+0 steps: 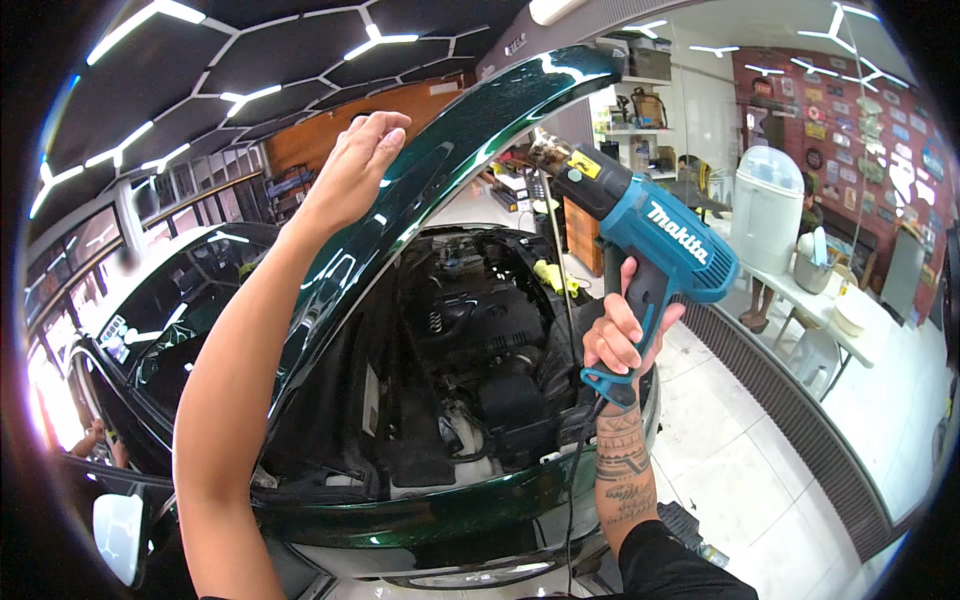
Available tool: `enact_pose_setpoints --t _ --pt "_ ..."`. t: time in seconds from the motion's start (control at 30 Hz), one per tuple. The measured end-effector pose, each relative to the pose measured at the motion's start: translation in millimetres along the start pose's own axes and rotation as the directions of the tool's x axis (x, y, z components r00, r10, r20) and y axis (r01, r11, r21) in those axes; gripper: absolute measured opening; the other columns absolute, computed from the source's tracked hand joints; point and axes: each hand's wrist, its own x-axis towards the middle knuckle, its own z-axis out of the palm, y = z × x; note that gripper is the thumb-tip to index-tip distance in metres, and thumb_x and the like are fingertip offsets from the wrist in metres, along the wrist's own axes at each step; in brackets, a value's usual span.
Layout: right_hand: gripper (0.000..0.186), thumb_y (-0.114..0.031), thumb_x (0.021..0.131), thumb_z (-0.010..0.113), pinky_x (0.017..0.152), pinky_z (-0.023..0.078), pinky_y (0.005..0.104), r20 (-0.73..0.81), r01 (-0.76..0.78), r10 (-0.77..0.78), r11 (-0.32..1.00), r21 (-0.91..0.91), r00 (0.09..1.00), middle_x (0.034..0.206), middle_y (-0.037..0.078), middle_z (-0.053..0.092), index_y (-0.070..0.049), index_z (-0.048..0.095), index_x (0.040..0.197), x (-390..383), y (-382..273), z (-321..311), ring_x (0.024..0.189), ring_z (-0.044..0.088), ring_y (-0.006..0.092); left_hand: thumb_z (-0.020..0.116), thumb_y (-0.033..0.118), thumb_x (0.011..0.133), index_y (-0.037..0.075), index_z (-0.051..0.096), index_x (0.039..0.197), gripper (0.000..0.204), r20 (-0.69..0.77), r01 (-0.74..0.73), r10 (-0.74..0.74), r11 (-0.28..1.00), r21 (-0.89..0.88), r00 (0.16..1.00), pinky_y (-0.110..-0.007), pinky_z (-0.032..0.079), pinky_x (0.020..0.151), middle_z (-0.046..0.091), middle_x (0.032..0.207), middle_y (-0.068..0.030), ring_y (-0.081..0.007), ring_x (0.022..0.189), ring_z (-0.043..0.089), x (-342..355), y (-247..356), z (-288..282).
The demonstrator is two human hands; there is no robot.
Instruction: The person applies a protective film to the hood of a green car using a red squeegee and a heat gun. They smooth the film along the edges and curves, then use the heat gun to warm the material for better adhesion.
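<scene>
Heat gun aimed at the raised green hood, one hand flat on the panel.

Head view: the right hand (622, 338) has its fingers wrapped tight around the grip of the blue heat gun (640, 225), just right of the hood (440, 150); it looks light, rigid, hot at the nozzle, best held by the grip. The left hand (358, 165), fingers together, rests on the glossy, likely slippery hood.
</scene>
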Motion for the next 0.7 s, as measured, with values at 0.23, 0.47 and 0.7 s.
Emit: enact_pose_setpoints --t 0.23,0.47,0.7 --pt "0.085 -0.051 0.096 0.053 0.045 0.047 0.0282 0.041 0.035 -0.031 0.995 -0.091 0.999 0.080 0.005 0.044 -0.007 0.011 0.155 24.1 -33.4 6.6 0.051 0.052 0.0118 0.040 0.032 0.105 0.001 0.055 0.124 0.039 -0.003 0.005 -0.005 0.999 -0.041 1.000 -0.042 0.039 0.102 0.056 0.120 -0.0200 -0.0342 0.118 0.051 30.4 15.4 21.6" --pt "0.082 -0.051 0.097 0.051 0.045 0.045 0.0257 0.035 0.102 -0.098 0.985 -0.141 0.995 0.081 0.006 0.043 -0.005 0.012 0.154 43.1 -62.0 15.3 0.051 0.051 0.0117 0.038 0.034 0.105 0.000 0.055 0.122 0.042 0.046 -0.060 0.057 0.996 0.065 0.997 -0.041 0.040 0.101 0.056 0.117 -0.0193 -0.0304 0.115 0.053 64.8 32.8 36.6" --pt "0.076 -0.041 0.095 0.055 0.048 0.046 0.0285 -0.153 0.010 -0.067 0.937 -0.350 0.986 0.083 0.006 0.043 -0.005 0.021 0.152 1.6 -96.1 36.2 0.053 0.049 0.0123 0.048 0.032 0.102 -0.003 0.060 0.110 0.038 -0.006 -0.158 0.158 0.987 -0.010 0.987 -0.043 0.045 0.090 0.062 0.103 -0.0208 -0.0335 0.100 0.058 128.4 56.4 66.7"
